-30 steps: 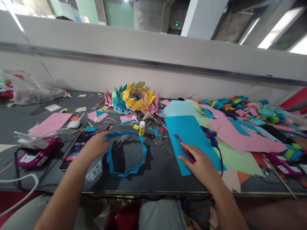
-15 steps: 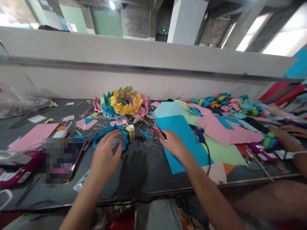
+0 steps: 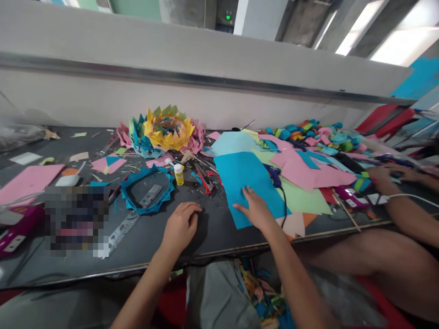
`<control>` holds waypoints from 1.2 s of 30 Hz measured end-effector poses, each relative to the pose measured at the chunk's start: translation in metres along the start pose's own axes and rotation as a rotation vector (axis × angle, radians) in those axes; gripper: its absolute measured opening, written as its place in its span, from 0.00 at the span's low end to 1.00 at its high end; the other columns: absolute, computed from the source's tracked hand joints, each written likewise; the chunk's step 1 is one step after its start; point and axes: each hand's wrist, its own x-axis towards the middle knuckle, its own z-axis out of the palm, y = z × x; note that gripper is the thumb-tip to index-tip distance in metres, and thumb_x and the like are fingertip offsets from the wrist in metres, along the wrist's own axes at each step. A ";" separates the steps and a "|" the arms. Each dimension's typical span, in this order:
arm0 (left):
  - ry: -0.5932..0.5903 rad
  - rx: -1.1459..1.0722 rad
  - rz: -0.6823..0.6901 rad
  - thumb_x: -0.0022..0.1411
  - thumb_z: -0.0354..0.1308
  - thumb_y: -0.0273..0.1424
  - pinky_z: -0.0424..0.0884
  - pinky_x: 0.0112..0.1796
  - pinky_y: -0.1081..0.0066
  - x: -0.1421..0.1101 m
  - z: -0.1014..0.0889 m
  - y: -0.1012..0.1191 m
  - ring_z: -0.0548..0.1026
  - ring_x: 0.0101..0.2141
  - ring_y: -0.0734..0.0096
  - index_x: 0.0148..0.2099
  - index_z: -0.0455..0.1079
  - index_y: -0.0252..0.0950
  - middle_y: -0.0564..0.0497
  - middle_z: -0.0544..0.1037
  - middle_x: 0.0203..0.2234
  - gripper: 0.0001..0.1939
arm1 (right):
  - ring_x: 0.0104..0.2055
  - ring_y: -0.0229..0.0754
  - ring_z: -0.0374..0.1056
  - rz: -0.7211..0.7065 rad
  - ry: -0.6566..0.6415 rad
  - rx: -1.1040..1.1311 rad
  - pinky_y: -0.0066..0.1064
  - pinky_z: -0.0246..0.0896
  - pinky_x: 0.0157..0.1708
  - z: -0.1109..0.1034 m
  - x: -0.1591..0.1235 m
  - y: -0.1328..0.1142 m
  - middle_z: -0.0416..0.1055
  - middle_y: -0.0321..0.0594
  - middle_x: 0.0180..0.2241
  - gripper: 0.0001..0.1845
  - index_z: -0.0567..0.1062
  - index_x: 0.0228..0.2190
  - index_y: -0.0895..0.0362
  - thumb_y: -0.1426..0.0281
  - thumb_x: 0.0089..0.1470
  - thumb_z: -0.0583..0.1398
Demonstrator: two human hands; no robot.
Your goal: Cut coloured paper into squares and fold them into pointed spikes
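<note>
My right hand (image 3: 255, 208) lies with spread fingers on a blue paper sheet (image 3: 252, 171), holding nothing. Loosely curled, my left hand (image 3: 181, 224) rests on the dark tabletop to the left of that sheet. No object shows in its fingers. Farther left lies a ring of folded blue paper (image 3: 168, 194) with pointed edges. A clear ruler (image 3: 123, 230) reaches from inside the ring toward the table's front edge. Beside the ring stands a small yellow bottle with a white cap (image 3: 179, 175). A red-handled tool (image 3: 206, 186) lies between the bottle and the sheet.
Folded-paper rings (image 3: 168, 130) are stacked by the partition (image 3: 212, 103). Pink paper (image 3: 312, 173) and a glue gun (image 3: 274, 176) with a cord lie right. A heap of coloured pieces (image 3: 318, 135) sits behind. Another person's hand (image 3: 380, 176) is at far right.
My left hand has come off the blue paper ring and moved right to the bare tabletop. My right hand has let go of the slim tool and now lies flat on the blue sheet.
</note>
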 end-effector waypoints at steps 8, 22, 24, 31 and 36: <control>-0.019 -0.157 -0.172 0.58 0.46 0.30 0.68 0.40 0.64 0.002 -0.005 -0.001 0.73 0.36 0.63 0.36 0.69 0.35 0.47 0.76 0.33 0.11 | 0.50 0.52 0.65 0.087 0.213 0.052 0.42 0.63 0.47 0.000 -0.013 -0.004 0.69 0.54 0.48 0.23 0.69 0.49 0.62 0.65 0.60 0.45; -0.066 -0.765 -0.692 0.46 0.63 0.45 0.74 0.39 0.61 -0.024 -0.038 0.014 0.75 0.41 0.52 0.44 0.71 0.33 0.44 0.77 0.42 0.27 | 0.51 0.50 0.64 -0.149 0.123 0.564 0.43 0.61 0.49 -0.012 -0.067 -0.041 0.70 0.45 0.47 0.17 0.74 0.40 0.53 0.57 0.52 0.57; -0.125 -0.797 -0.683 0.45 0.64 0.43 0.74 0.39 0.62 -0.024 -0.051 0.010 0.75 0.41 0.54 0.44 0.72 0.35 0.46 0.77 0.42 0.25 | 0.53 0.51 0.62 -0.096 0.134 0.660 0.43 0.63 0.46 -0.014 -0.041 -0.024 0.64 0.48 0.52 0.29 0.66 0.50 0.54 0.55 0.47 0.60; -0.268 -0.365 -0.357 0.51 0.58 0.42 0.75 0.31 0.62 0.003 -0.078 -0.024 0.77 0.31 0.54 0.29 0.75 0.33 0.46 0.80 0.29 0.16 | 0.32 0.49 0.72 -0.297 -0.122 0.714 0.39 0.68 0.29 -0.008 0.019 -0.012 0.76 0.44 0.31 0.21 0.75 0.33 0.58 0.53 0.49 0.57; -0.287 -0.036 0.056 0.55 0.52 0.32 0.67 0.47 0.61 0.027 -0.083 -0.057 0.73 0.45 0.58 0.44 0.74 0.38 0.46 0.76 0.44 0.15 | 0.43 0.52 0.69 -0.510 -0.141 0.531 0.45 0.63 0.43 -0.014 0.054 -0.013 0.75 0.46 0.39 0.13 0.76 0.31 0.56 0.60 0.50 0.57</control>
